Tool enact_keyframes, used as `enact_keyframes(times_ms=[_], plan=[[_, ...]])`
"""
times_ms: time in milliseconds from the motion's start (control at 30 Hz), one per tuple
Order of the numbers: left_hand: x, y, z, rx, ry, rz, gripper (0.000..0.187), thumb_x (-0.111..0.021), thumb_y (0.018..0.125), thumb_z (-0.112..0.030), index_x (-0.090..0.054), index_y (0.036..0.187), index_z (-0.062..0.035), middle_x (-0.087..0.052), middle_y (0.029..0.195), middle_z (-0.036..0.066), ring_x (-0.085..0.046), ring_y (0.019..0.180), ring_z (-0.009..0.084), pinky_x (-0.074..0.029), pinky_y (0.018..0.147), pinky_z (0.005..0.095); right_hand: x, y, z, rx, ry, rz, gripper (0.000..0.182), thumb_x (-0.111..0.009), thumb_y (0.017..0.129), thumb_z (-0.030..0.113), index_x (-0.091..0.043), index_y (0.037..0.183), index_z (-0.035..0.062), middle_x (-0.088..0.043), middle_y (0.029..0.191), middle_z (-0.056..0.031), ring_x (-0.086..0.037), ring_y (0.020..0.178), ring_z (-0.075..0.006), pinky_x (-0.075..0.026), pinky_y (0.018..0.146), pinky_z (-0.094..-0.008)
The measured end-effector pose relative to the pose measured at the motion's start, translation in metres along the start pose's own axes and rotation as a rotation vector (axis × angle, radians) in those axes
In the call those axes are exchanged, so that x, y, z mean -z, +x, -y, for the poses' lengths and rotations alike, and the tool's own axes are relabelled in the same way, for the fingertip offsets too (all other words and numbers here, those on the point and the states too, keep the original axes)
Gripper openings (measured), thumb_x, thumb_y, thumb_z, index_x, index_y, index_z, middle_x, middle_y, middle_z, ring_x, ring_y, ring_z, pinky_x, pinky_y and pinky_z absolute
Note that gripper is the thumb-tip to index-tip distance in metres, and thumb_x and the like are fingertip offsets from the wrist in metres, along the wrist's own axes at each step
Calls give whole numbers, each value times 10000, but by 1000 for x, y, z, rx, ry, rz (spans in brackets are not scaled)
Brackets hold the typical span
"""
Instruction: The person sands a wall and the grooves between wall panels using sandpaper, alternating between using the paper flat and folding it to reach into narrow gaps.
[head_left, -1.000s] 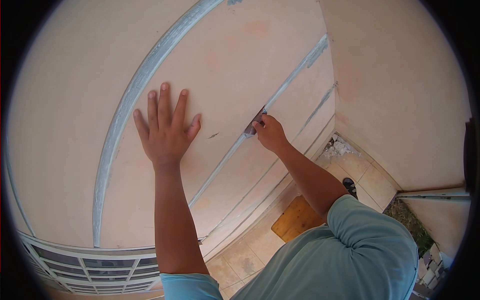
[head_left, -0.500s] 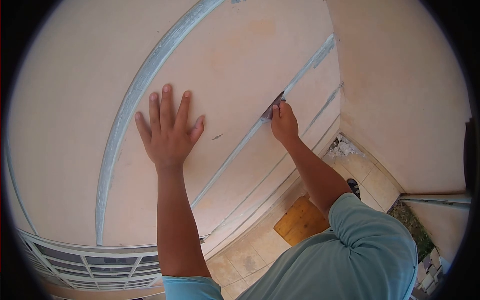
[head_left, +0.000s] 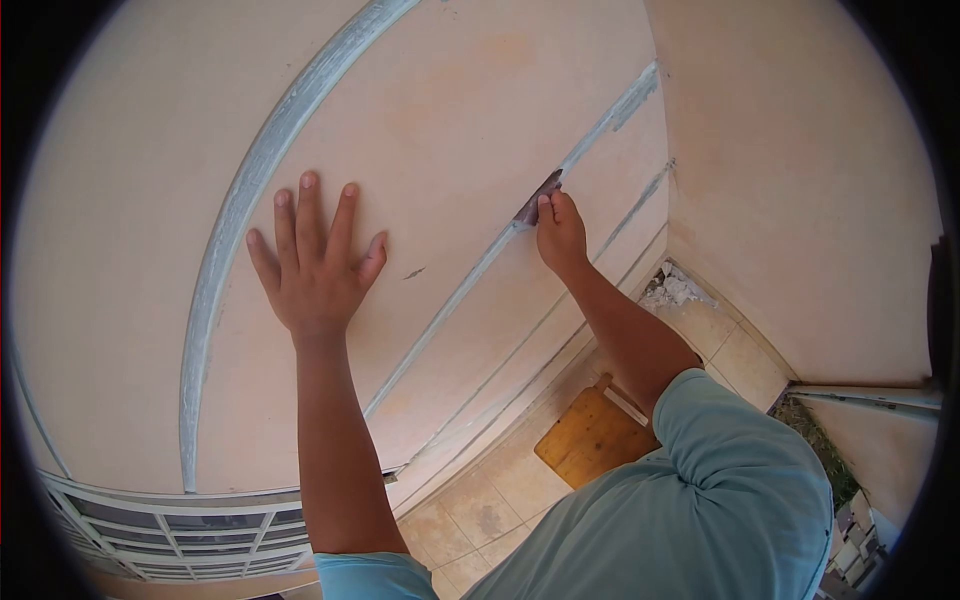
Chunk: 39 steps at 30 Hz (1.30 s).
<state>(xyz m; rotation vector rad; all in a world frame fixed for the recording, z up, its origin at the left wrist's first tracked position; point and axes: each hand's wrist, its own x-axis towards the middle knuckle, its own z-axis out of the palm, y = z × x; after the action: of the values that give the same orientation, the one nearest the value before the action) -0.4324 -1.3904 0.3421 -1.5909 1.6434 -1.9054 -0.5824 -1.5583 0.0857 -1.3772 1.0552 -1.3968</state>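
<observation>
My left hand (head_left: 322,275) lies flat against the pale peach wall (head_left: 430,150), fingers spread and holding nothing. Just left of it runs a broad curved grey-white strip (head_left: 222,235). Closed fingers of my right hand (head_left: 562,232) grip a dark, thin, flat scraper-like blade (head_left: 540,196); a handle, if there is one, is hidden in the hand. The blade lies along a straight diagonal grey strip (head_left: 470,275) and covers part of it. Between the hands, a small dark mark (head_left: 414,272) shows on the wall.
Louvred window frames (head_left: 215,520) are at lower left. Below the wall, a wooden stool or board (head_left: 595,437) stands on the tiled floor (head_left: 490,505). White debris (head_left: 676,288) lies in the corner by the adjoining wall (head_left: 790,180). Broken tiles (head_left: 855,550) lie at lower right.
The whole view has shifted slightly, so the wall and both hands appear farther left. My right hand with the blade has moved slightly up along the diagonal strip. The left hand stays flat.
</observation>
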Motion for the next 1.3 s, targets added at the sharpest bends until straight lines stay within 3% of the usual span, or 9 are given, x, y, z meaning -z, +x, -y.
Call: enact_keyframes(times_ms=[33,100,300,367,733,900,967,1167,1300], plan=[[-1,1,0,0,-2,-3,615,-611,880,-690,-605,1403,-367,-490,1563,20,-418,1471,237,-150,1255,510,-8,-18,-3,126,27,-27,225,-513,1047,246,-529,954,42,-562,899,-154,-605,895,-366,-476,772,-458],[-3,4,1,-9,0,-7,616,-608,881,-691,-605,1403,-365,-493,1561,23,-416,1473,239,-145,1257,509,-5,-30,6,105,-62,67,213,-522,1039,242,-538,965,43,-579,920,-159,-607,912,-375,-476,778,-466],[-5,-1,0,-1,13,-6,599,-562,892,-685,-582,1404,-374,-531,1528,14,-467,1430,249,-192,1232,552,36,78,-9,-2,-208,-22,251,-471,1049,250,-566,942,44,-641,947,-185,-624,943,-409,-479,811,-510],[-3,3,1,-24,12,-24,621,-593,887,-694,-613,1400,-345,-513,1548,35,-415,1477,244,-139,1261,505,28,47,3,13,-262,6,252,-470,1049,252,-563,934,47,-641,939,-182,-624,941,-409,-482,809,-510],[-3,2,2,-29,7,-25,595,-585,901,-674,-634,1373,-315,-516,1542,60,-400,1485,266,-128,1264,511,37,35,-9,85,-203,-14,253,-462,1049,255,-559,942,49,-643,937,-160,-628,888,-404,-484,768,-494],[-6,2,4,-72,6,-16,606,-560,926,-663,-623,1385,-273,-508,1543,107,-384,1491,308,-135,1262,514,76,132,-37,-33,-162,-183,302,-419,1057,285,-583,966,49,-662,953,-190,-620,933,-435,-473,813,-528],[-9,-4,8,-69,29,16,618,-622,856,-642,-601,1371,-302,-515,1523,127,-416,1459,354,-184,1230,577,95,173,-38,-37,-216,-171,299,-420,1056,277,-586,958,48,-661,933,-197,-621,930,-436,-474,810,-530],[-7,-7,11,-125,29,-22,601,-520,942,-642,-578,1389,-245,-504,1513,187,-410,1459,389,-206,1226,592,72,123,-27,74,-195,-31,167,-542,1022,209,-540,938,65,-625,900,-170,-640,883,-388,-497,765,-460],[-4,-9,13,-140,26,11,620,-500,958,-645,-539,1422,-236,-462,1535,219,-362,1485,404,-176,1231,606,107,201,-45,-72,-126,-107,220,-478,1043,225,-573,936,58,-634,886,-178,-631,878,-404,-482,769,-477]])
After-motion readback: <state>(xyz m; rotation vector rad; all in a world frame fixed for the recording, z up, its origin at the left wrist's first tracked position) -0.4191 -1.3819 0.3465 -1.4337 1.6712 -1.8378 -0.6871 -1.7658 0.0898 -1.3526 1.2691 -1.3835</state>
